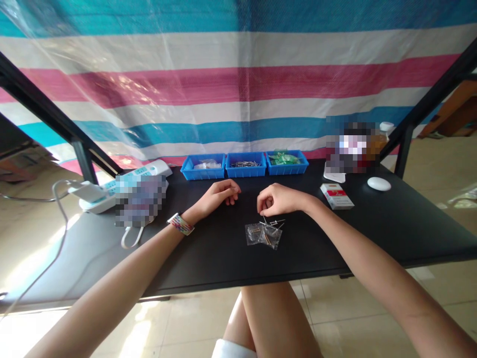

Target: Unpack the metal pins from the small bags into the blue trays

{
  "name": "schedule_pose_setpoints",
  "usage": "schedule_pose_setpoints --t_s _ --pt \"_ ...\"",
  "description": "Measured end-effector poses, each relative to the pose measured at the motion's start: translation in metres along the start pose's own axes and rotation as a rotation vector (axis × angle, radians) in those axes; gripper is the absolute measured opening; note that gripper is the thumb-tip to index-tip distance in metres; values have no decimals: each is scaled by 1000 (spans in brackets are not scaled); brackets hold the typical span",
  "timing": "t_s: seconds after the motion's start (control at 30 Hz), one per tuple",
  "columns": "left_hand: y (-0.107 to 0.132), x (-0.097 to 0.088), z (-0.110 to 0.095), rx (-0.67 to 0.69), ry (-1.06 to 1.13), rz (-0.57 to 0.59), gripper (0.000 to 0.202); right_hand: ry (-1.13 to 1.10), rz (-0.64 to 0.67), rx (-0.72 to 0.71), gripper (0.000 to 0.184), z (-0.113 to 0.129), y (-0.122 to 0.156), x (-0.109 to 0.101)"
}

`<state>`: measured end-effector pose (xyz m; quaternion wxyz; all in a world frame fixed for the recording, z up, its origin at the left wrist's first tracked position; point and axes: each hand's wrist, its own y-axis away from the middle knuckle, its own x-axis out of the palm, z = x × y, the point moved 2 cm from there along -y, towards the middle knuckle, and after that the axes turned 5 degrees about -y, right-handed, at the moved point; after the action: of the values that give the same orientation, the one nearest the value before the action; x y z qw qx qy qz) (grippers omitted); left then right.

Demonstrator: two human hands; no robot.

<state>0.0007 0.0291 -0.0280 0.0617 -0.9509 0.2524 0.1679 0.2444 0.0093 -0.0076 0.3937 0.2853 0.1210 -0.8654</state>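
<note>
Metal pins [276, 223], clear packets [255, 235]: on counter [208, 263], below frame centre | left grip [220, 193]: curled, hold unclear, centre-left | right grip [278, 199]: drawn together (cannot tell whether pinching a pin), centre-right

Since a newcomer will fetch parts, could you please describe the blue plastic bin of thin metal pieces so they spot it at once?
Along the far edge of the flat black table stand three rectangular blue plastic bins. It is the middle bin: thin silvery metal pieces set it apart from whitish contents in the left bin and green ones in the right bin.
</note>
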Motion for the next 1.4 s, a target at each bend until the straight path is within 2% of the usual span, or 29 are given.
schedule_pose_setpoints --t_s 0.07,0.13,0.33,0.47,0.63,0.73,0.87,1.07,1.4 --pt "-1 0 2 -3 0 1 34 -12 -39 15 2 -1 0 0" --pt "-1 0 3 -5 -4 -2 34 -28 -59 31 1 -1 -1 1" --pt "-3 -1 7 0 -11 3 35 6 -206 35 23 -4 -6 5" --pt "-4 -2 9 3 -15 8 36 20 -294 1 17 -3 -9 6" --pt "-3 -1 6 -2 -24 9 36 -382 -380 53 8 -2 -11 5" --pt "-2 0 2 13 -37 23 42 -593 -456 29 24 -4 -14 6" --pt "0 1 -4 19 -76 59 52 -712 -557 -6 34 -11 -20 12" --pt "0 0 -4 -13 -78 33 43 -711 -577 1 35 -15 -26 21" --pt "2 -1 -2 -7 -49 -18 37 -763 -574 36 34 -12 -26 21"
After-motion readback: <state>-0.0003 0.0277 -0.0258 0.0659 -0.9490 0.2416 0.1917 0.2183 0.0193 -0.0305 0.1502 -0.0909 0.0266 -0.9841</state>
